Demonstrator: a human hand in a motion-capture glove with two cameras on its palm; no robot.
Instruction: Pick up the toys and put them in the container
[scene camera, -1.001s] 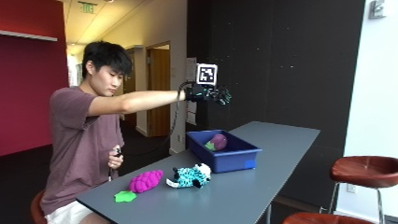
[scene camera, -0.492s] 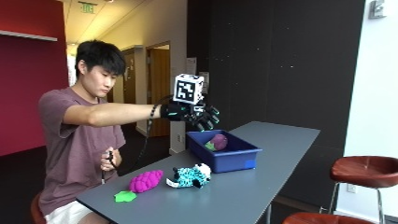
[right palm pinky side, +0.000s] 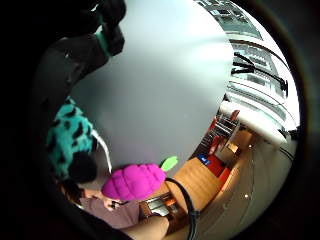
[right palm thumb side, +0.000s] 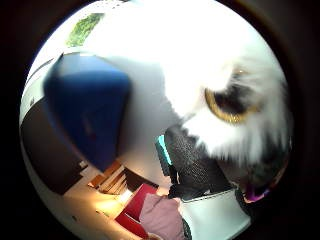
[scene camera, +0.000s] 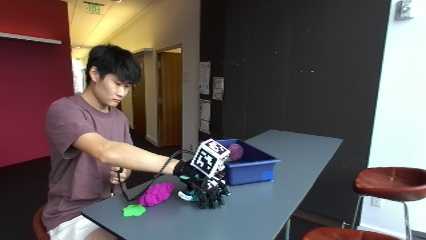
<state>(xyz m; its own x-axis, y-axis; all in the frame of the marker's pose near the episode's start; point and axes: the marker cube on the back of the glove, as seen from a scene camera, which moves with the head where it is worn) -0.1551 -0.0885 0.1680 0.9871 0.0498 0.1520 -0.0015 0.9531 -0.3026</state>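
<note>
A person in a maroon T-shirt (scene camera: 80, 145) sits at the long grey counter (scene camera: 279, 195). At the near left end lies a small flat green leaf-shaped toy (scene camera: 134, 210), with a magenta bumpy raspberry-shaped plush toy (scene camera: 156, 194) just beside it. Next comes the black-gloved right hand (scene camera: 208, 191), lowered onto a teal-and-black spotted plush animal with a white furry face (scene camera: 188, 195); its fingers point down around the plush, but whether they close on it I cannot tell. Further right sits the blue rectangular plastic container (scene camera: 251, 167), holding 1 purple rounded toy (scene camera: 234, 150). A brown round stool (scene camera: 390, 181) stands beyond the counter's right side.
</note>
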